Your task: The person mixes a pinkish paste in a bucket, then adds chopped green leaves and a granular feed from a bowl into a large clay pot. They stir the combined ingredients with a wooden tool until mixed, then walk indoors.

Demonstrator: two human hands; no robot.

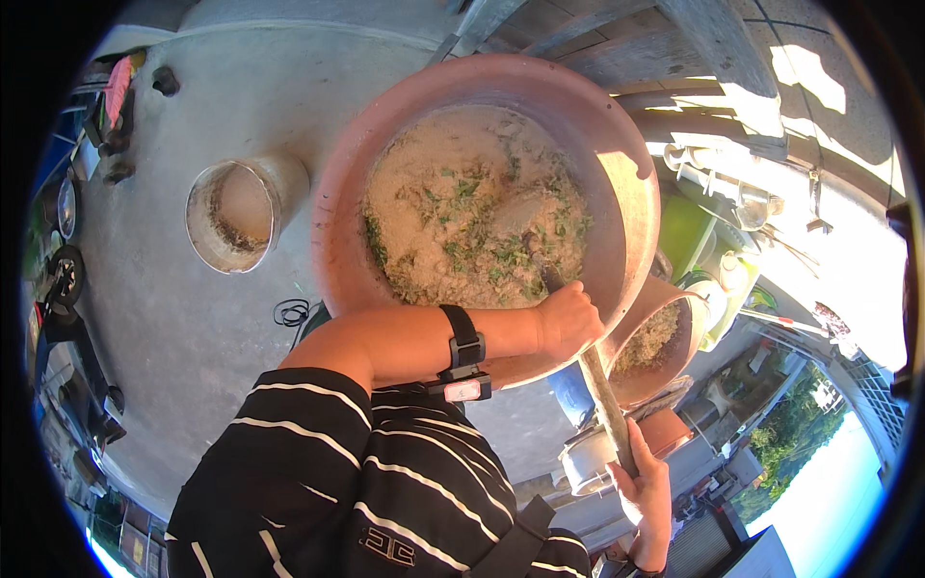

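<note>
A large reddish-brown tub (337,193) holds a pale brown, crumbly mash (414,173) with chopped green leaves (472,255) mixed through it. My left hand (568,323) reaches across from the left and is closed round the wooden handle of a shovel (607,400), just above the tub's near right rim. Lower down, at the handle's other end, my right hand (646,489) grips the same shaft. The shovel's head lies in the mash at the right; only a greyish part of it shows, so its full shape is hidden. A black strap with a small device circles my left wrist.
Left of the tub, a dirty pale bucket (289,183) with brownish residue stands on the concrete floor. A smaller reddish bowl (689,337) of mash sits to the right, near a white pot (588,467). Black cable (291,312) lies by the tub. Wooden beams (713,48) stand behind.
</note>
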